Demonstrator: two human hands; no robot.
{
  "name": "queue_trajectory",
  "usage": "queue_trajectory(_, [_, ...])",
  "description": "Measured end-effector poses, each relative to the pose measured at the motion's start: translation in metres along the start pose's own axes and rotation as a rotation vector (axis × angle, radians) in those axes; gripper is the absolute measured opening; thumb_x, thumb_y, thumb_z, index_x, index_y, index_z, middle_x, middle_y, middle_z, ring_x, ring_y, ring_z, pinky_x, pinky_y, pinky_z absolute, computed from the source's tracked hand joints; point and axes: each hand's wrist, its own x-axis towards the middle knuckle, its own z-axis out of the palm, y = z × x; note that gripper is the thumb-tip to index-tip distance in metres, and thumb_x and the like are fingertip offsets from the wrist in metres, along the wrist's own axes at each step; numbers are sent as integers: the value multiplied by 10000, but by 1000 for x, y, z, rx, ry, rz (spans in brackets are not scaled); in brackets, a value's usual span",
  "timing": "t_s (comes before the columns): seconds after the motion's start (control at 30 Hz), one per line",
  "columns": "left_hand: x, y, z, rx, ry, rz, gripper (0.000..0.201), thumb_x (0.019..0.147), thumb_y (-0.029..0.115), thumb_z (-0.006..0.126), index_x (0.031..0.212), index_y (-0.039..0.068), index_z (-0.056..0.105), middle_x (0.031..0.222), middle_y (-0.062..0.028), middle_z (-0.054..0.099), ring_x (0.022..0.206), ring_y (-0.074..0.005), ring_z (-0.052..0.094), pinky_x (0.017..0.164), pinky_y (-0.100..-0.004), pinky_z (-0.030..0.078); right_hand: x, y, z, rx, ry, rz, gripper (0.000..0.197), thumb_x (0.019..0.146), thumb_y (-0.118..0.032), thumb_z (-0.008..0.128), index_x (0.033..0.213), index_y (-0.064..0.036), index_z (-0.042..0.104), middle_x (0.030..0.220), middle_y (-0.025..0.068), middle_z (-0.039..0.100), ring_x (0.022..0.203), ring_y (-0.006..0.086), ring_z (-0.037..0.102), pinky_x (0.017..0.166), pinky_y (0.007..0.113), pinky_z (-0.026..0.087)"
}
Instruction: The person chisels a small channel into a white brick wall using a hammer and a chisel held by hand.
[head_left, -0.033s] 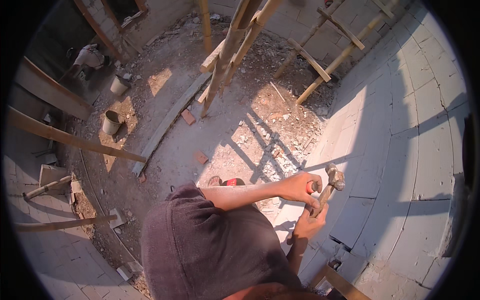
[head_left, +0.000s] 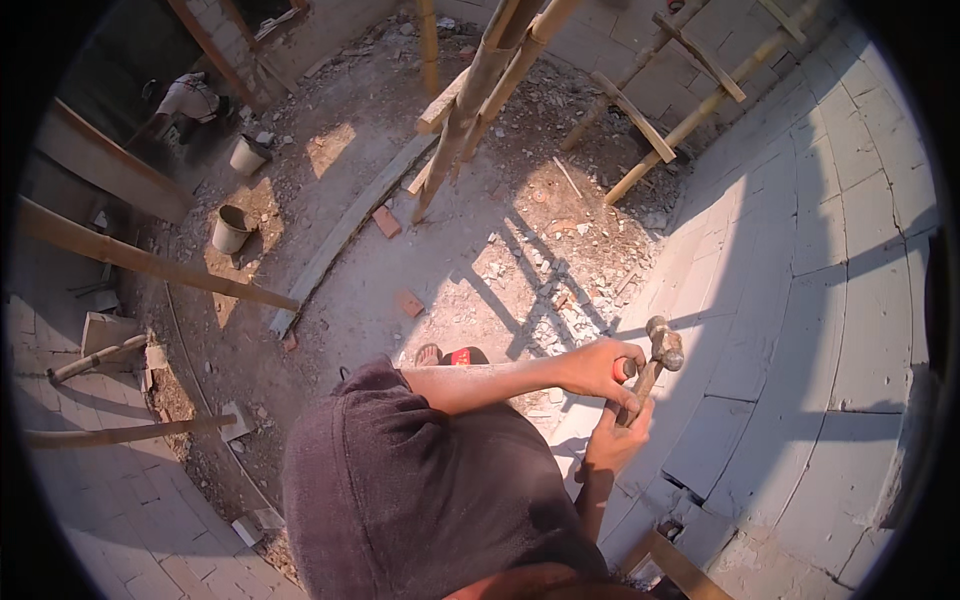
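Observation:
My left hand [head_left: 598,370] is closed around a tool with a round red-orange end [head_left: 625,368]; the fingers hide most of it, so its kind does not show. Just below, my right hand [head_left: 617,440] grips the wooden handle of a hammer [head_left: 665,343]. Its worn metal head stands up beyond both hands, close to the red-orange end, and I cannot tell whether the two touch. Both hands are held in front of the pale block wall [head_left: 765,340] on my right.
Bamboo poles [head_left: 470,90] rise ahead, and a bamboo ladder-like frame [head_left: 690,120] leans at the far right. A long plank [head_left: 350,225], bricks [head_left: 386,222], rubble [head_left: 560,310] and buckets [head_left: 231,230] lie or stand below. Another person [head_left: 190,100] bends down at far left.
The view has shifted slightly, so the ground and poles sit a little farther right. The hammer head is slightly higher and more to the left in the picture; both grips are unchanged.

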Motion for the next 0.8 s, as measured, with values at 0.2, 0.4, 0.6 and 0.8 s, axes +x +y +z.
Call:
queue_trajectory(0.2, [-64, -13, -81, -37, 203, -144, 383, 735, 332, 887, 830, 19, 688, 715, 4, 656, 685, -73, 590, 613, -275, 483, -10, -65, 66, 51, -313, -273, 423, 849, -119, 685, 1215, 16, 523, 965, 245, 645, 867, 477, 639, 754, 487, 501])
queue_trajectory(0.4, [-162, 0, -180, -286, 489, -310, 197, 854, 217, 788, 903, 37, 723, 677, 23, 634, 541, -56, 519, 476, -240, 388, -37, -119, 154, 137, -563, -547, 677, 872, -266, 748, 1404, 20, 442, 994, 202, 644, 828, 327, 668, 701, 412, 541])
queue_trajectory(0.6, [-252, -28, -272, -40, 1062, -456, 154, 835, 178, 707, 832, 24, 693, 648, 24, 596, 533, -79, 524, 479, -268, 374, -50, -113, 206, 246, -745, -243, 590, 943, -219, 656, 1457, -13, 450, 1176, 171, 598, 987, 252, 627, 771, 361, 543])
queue_trajectory(0.8, [-382, -101, -347, 654, 1024, -1139, 326, 697, 324, 781, 890, 63, 751, 975, -171, 746, 972, -352, 712, 856, -455, 566, -13, 79, 260, -115, -928, -41, 512, 917, -287, 696, 1300, 31, 574, 934, 177, 677, 823, 281, 679, 742, 393, 536])
